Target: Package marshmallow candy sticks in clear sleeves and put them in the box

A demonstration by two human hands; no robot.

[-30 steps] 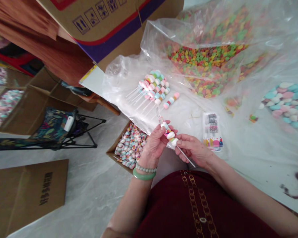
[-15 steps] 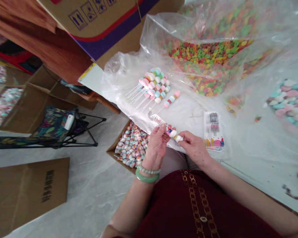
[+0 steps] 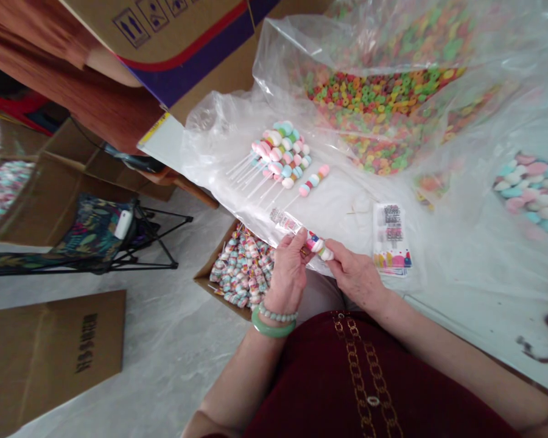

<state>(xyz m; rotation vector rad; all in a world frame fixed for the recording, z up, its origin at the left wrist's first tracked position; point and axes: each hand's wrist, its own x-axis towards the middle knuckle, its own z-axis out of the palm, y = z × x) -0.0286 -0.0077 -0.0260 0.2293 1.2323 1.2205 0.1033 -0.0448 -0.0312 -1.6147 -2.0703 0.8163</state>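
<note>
Shows pink, white, blue and green on the marshmallow skewers (image 3: 278, 153), gold chain pattern on the maroon top (image 3: 317, 383).

One candy skewer (image 3: 323, 250), partly covered by a clear printed wrapper (image 3: 287, 221): I pinch the wrapper in my left hand (image 3: 291, 267), the skewer's lower end in my right hand (image 3: 355, 272). On my table (image 3: 466, 304): a cluster of bare skewers (image 3: 281, 152); a single skewer (image 3: 314, 181) just beside it; a wrapper stack (image 3: 391, 237); bagged gummy rings (image 3: 379, 96); marshmallows (image 3: 536, 190), to the right. Below, near my left hand: an open box (image 3: 204, 278), wrapped skewers (image 3: 242, 271) inside.
</note>
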